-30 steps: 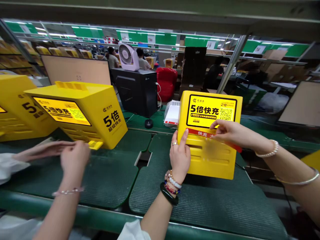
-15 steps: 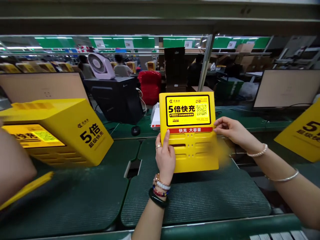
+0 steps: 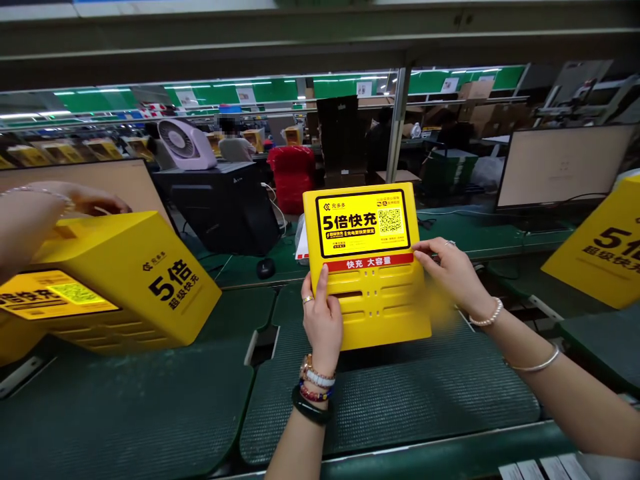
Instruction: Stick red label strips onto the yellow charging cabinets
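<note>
Yellow charging station (image 3: 367,267) stands upright on the green counter mat (image 3: 390,393). Left hand (image 3: 323,323) grips its nine o'clock edge; right hand (image 3: 450,273) fingers pinch the red label strip (image 3: 370,262) at three o'clock. Risk: uneven pressing could leave the strip crooked or wrinkled.

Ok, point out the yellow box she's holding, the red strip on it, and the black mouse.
yellow box (image 3: 385,313), head view, on its slotted lower front.
red strip (image 3: 369,263), head view, on the middle of its white lettering.
black mouse (image 3: 265,268), head view, on its top.
</note>
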`<action>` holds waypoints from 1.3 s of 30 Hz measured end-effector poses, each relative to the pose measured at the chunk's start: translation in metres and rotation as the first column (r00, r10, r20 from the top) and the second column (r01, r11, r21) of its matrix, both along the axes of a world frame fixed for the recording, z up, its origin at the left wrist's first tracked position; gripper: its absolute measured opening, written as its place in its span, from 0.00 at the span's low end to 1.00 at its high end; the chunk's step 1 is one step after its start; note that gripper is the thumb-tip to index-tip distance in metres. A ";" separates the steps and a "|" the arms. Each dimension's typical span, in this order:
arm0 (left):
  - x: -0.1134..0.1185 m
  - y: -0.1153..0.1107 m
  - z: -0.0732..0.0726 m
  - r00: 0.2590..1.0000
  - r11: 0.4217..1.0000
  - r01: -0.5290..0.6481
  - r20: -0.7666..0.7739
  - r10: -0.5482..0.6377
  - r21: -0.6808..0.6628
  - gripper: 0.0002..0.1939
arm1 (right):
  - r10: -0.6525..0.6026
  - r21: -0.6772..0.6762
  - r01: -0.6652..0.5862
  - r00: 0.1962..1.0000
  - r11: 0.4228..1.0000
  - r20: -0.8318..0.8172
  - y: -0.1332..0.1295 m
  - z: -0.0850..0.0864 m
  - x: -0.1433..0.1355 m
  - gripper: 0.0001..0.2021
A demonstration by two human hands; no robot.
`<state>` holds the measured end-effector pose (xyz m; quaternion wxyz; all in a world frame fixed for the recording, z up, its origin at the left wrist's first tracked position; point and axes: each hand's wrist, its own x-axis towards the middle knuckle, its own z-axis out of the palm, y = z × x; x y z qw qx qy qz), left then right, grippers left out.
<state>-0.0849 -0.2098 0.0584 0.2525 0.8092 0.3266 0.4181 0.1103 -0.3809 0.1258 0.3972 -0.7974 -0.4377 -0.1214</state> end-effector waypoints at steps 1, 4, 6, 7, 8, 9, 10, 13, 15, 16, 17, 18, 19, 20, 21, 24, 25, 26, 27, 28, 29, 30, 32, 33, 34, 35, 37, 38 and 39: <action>0.000 0.000 0.000 1.000 1.000 -0.001 0.000 0.001 -0.001 0.30 | -0.006 -0.015 0.006 1.000 1.000 0.016 0.000 0.000 0.000 0.12; 0.000 0.000 0.000 1.000 1.000 0.001 0.005 -0.001 -0.003 0.30 | -0.010 -0.058 0.013 0.999 0.998 0.048 0.002 0.001 0.000 0.11; 0.000 0.000 0.000 1.000 1.000 0.005 0.012 -0.005 -0.006 0.30 | -0.009 -0.086 0.014 0.998 0.996 0.065 0.003 0.002 0.001 0.09; 0.000 0.000 0.001 1.000 1.000 0.006 0.014 -0.006 -0.008 0.30 | -0.010 -0.101 0.018 0.997 0.995 0.073 0.004 0.003 0.001 0.08; 0.000 0.000 0.001 1.000 1.000 0.007 0.014 -0.007 -0.012 0.30 | -0.013 -0.115 0.023 0.997 0.993 0.080 0.005 0.003 0.002 0.07; 0.000 -0.001 0.001 1.000 1.000 0.007 0.014 -0.007 -0.016 0.30 | -0.017 -0.128 0.028 0.996 0.991 0.086 0.006 0.004 0.002 0.06; 0.000 -0.001 0.002 1.000 1.000 0.009 0.014 -0.009 -0.019 0.30 | -0.021 -0.141 0.034 0.995 0.989 0.093 0.007 0.004 0.003 0.06; -0.001 -0.002 0.003 1.000 1.000 0.019 0.024 -0.019 -0.025 0.30 | -0.023 -0.187 0.040 0.995 0.982 0.093 0.007 0.007 0.003 0.06; -0.001 -0.002 0.004 0.999 0.999 0.023 0.027 -0.022 -0.027 0.30 | 0.006 -0.203 -0.002 1.000 0.979 0.023 0.003 0.013 0.000 0.07; -0.001 -0.002 0.004 0.999 0.999 0.023 0.024 -0.022 -0.030 0.30 | 0.040 -0.191 -0.048 0.998 0.980 -0.049 0.001 0.017 -0.003 0.07; -0.001 -0.002 0.004 1.000 0.999 0.022 0.021 -0.021 -0.031 0.30 | 0.088 -0.161 -0.111 0.986 0.981 -0.145 -0.002 0.023 -0.008 0.08; -0.001 -0.002 0.003 1.000 0.999 0.019 0.018 -0.019 -0.031 0.30 | 0.144 -0.122 -0.178 0.958 0.977 -0.247 -0.005 0.029 -0.014 0.10; -0.001 -0.002 0.003 1.000 0.999 0.017 0.016 -0.017 -0.029 0.30 | 0.196 -0.083 -0.236 0.921 0.968 -0.336 -0.007 0.037 -0.021 0.11; -0.001 -0.001 0.003 1.000 1.000 0.016 0.015 -0.016 -0.026 0.30 | 0.234 -0.056 -0.279 0.887 0.959 -0.398 -0.009 0.044 -0.028 0.13; -0.001 -0.001 0.002 1.000 1.000 0.015 0.016 -0.015 -0.022 0.30 | 0.255 -0.043 -0.301 0.867 0.953 -0.428 -0.010 0.051 -0.034 0.13; 0.000 -0.001 0.002 1.000 1.000 0.014 0.025 -0.013 -0.016 0.30 | 0.233 -0.055 -0.276 0.887 0.959 -0.398 -0.010 0.064 -0.045 0.14; 0.000 0.000 0.002 1.000 1.000 0.013 0.027 -0.013 -0.016 0.30 | 0.213 -0.073 -0.261 0.897 0.963 -0.388 -0.009 0.065 -0.045 0.14; 0.000 0.000 0.002 1.000 1.000 0.014 0.026 -0.013 -0.018 0.30 | 0.195 -0.098 -0.250 0.901 0.963 -0.387 -0.008 0.065 -0.044 0.14; 0.000 0.000 0.002 1.000 1.000 0.013 0.024 -0.012 -0.019 0.30 | 0.179 -0.126 -0.246 0.903 0.961 -0.391 -0.007 0.063 -0.042 0.13; 0.000 0.000 0.002 1.000 1.000 0.011 0.020 -0.011 -0.020 0.30 | 0.172 -0.150 -0.248 0.903 0.957 -0.394 -0.007 0.061 -0.039 0.13; 0.000 0.000 0.002 1.000 1.000 0.010 0.015 -0.009 -0.021 0.30 | 0.176 -0.163 -0.259 0.900 0.952 -0.399 -0.007 0.058 -0.038 0.13; 0.000 -0.001 0.002 1.000 1.000 0.007 0.013 -0.007 -0.021 0.30 | 0.192 -0.161 -0.277 0.894 0.947 -0.406 -0.008 0.056 -0.038 0.13; 0.000 -0.001 0.001 1.000 1.000 0.004 0.016 -0.004 -0.016 0.31 | 0.244 -0.129 -0.326 0.871 0.937 -0.427 -0.009 0.052 -0.044 0.13; -0.001 -0.001 0.000 1.000 1.000 0.003 0.019 -0.003 -0.013 0.31 | 0.271 -0.107 -0.351 0.854 0.930 -0.443 -0.009 0.051 -0.049 0.13; -0.001 -0.002 0.000 1.000 1.000 0.003 0.021 -0.002 -0.011 0.31 | 0.294 -0.081 -0.369 0.838 0.926 -0.459 -0.010 0.052 -0.056 0.13; -0.001 -0.002 -0.001 1.000 1.000 0.001 0.022 -0.001 -0.009 0.31 | 0.312 -0.055 -0.380 0.825 0.923 -0.471 -0.011 0.054 -0.064 0.13; -0.001 -0.002 -0.002 1.000 1.000 -0.001 0.023 0.001 -0.008 0.31 | 0.322 -0.020 -0.378 0.814 0.926 -0.483 -0.013 0.060 -0.077 0.13; -0.002 -0.002 -0.002 1.000 1.000 0.001 0.024 0.000 -0.009 0.31 | 0.319 -0.014 -0.371 0.816 0.928 -0.481 -0.013 0.064 -0.080 0.14; -0.001 -0.002 -0.002 1.000 1.000 0.005 0.025 -0.005 -0.010 0.31 | 0.308 -0.015 -0.357 0.827 0.934 -0.471 -0.014 0.066 -0.081 0.15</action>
